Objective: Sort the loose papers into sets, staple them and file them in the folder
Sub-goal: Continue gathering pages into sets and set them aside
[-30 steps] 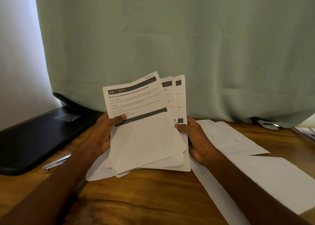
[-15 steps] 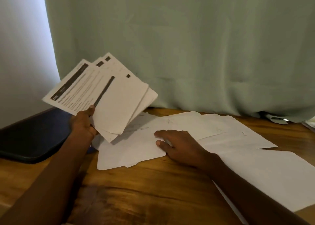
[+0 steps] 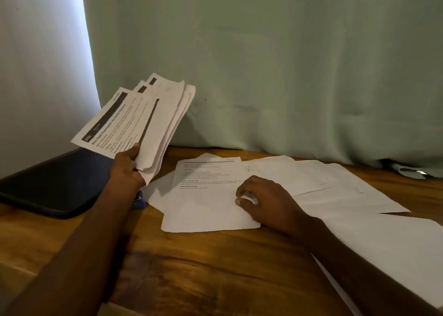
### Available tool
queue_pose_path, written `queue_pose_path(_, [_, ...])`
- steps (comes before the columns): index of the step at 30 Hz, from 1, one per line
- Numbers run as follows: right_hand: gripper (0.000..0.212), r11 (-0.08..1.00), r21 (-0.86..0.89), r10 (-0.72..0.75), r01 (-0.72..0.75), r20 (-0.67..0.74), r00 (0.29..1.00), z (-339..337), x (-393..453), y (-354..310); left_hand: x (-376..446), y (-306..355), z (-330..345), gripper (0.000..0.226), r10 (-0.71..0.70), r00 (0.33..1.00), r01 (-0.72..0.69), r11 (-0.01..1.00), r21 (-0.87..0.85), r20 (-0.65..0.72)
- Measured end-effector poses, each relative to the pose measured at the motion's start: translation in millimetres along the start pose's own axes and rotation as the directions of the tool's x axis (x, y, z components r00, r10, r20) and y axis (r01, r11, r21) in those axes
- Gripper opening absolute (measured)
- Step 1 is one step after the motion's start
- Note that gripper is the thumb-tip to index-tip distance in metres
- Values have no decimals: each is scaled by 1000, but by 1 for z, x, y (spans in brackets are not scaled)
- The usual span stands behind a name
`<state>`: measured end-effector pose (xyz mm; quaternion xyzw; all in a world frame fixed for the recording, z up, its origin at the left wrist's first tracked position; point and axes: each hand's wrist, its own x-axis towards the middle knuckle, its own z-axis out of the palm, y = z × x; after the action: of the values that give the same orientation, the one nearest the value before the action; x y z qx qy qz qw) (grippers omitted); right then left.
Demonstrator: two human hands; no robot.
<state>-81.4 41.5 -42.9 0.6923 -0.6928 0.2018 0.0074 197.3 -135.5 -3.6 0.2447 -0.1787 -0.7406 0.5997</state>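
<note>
Right hand on printed sheet atop the wooden table, fingers curled, pinching its right edge. Loose papers spread rightward. Left hand grips fanned stack, raised. Dark folder far left.

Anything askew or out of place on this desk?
Nothing damaged or spilled. The loose sheets lie overlapping at odd angles on the wooden table, and the stack in the left hand is fanned unevenly, as expected mid-sorting.
</note>
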Motion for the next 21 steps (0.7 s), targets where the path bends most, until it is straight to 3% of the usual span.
queue_pose_path(2, [40, 998, -32, 52, -53, -20, 998, 0, 0, -1, 2, -2, 0, 13, 22, 1000, -21, 998, 55, -19])
queue_pose_path(5, [53, 987, -107, 111, -116, -53, 992, 1, 0, -5, 8, -5, 0, 35, 109, 994, -109, 976, 186, 6])
queue_pose_path(11, [69, 960, -128, 242, -248, -59, 968, 5, -1, -8, 6, -15, 1, 46, 267, 951, -309, 843, 440, 155])
queue_pose_path(15, [72, 945, -21, 324, -326, -78, 943, 1, 1, -11, 1, -20, 6, 47, 307, 907, -414, 776, 475, 289])
queue_pose_path(21, [69, 906, -83, 409, -415, -77, 909, -3, 1, -20, -2, -24, 11, 40, 312, 886, -448, 770, 454, 344])
